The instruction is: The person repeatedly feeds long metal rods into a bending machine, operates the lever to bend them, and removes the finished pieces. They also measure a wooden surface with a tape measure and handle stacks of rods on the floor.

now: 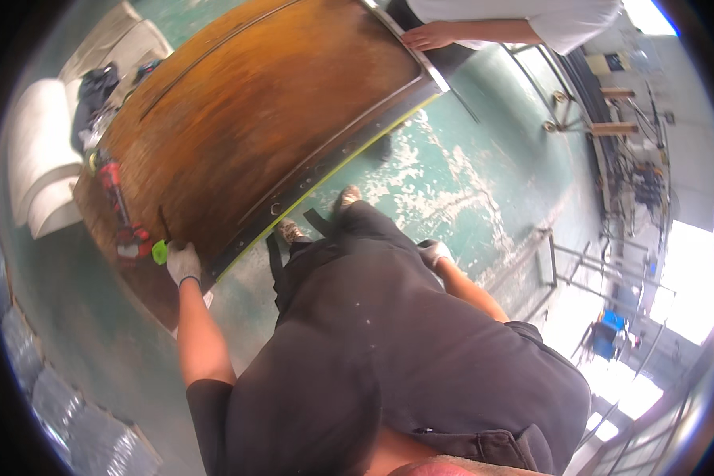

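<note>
My left hand (184,262), in a pale glove, is closed around a bright green item (160,252) at the near left edge of a worn brown tabletop (238,119). What kind of item it is cannot be made out. Just beyond it lies a red and black cordless power tool (113,190). A dark strip with round holes and a yellow-green edge (317,176) runs along the tabletop's near side. My gloved right hand (434,254) hangs low beside my right thigh, away from the table; its fingers are mostly hidden.
Another person's hand (430,36) rests on a metal bar (404,40) at the tabletop's right end. White rolled material (44,151) and a dark bundle (97,91) are at the left. Metal frames (579,262) stand to the right on the scuffed green floor (484,151).
</note>
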Demonstrator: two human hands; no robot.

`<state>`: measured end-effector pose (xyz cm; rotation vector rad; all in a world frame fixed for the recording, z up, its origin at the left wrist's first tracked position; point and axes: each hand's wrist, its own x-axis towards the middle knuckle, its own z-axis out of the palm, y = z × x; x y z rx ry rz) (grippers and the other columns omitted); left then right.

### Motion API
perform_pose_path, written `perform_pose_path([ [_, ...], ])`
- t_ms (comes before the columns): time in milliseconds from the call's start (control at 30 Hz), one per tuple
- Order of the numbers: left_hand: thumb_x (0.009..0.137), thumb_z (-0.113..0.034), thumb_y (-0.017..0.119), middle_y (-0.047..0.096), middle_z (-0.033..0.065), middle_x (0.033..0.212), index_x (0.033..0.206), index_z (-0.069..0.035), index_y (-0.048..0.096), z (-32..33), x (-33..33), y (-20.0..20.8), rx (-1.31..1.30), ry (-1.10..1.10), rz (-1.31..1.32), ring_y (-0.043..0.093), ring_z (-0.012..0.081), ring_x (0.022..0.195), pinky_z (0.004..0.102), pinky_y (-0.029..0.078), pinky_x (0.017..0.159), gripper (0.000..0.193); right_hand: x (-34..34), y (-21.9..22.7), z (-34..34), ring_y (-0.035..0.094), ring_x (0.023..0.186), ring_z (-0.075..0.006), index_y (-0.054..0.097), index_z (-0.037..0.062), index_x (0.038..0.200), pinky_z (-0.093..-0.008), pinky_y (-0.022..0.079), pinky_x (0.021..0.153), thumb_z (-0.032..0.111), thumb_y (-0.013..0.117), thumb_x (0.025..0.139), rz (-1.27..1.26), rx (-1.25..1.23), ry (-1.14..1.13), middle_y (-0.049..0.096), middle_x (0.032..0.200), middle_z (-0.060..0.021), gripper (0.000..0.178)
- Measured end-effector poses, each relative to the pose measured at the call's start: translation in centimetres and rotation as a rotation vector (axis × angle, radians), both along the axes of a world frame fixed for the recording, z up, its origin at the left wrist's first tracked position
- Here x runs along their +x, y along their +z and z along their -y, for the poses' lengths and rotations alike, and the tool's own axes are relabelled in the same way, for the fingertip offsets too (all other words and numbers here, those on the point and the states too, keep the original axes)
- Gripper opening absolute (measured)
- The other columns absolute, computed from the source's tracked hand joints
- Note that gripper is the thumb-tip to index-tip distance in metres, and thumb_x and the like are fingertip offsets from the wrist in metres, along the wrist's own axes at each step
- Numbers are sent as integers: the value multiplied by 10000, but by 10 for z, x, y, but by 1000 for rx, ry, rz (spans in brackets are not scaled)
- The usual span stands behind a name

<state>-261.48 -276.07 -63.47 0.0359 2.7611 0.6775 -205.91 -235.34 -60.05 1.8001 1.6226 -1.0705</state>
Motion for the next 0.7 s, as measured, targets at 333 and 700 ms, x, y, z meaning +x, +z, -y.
perform_pose_path([
  [333, 876, -173, 637, 790, 276, 1101, 1101, -76, 784, 19, -44, -20, -177, -224, 136, 737, 507, 1086, 563, 567, 958, 286, -37, -3, 28, 818, 1002, -268, 836, 9, 1224, -383, 636, 928, 327, 795, 933, -168, 129, -32, 856, 1162, -166, 433],
  [700, 874, -164, 657, 784, 264, 1045, 1039, -66, 753, 3, -24, -5, -132, -132, 77, 738, 505, 1011, 563, 576, 908, 215, -82, 1, 2, 788, 867, -195, 829, 13, 1199, -370, 632, 801, 333, 729, 958, -310, 154, 6, 846, 1021, -106, 413],
])
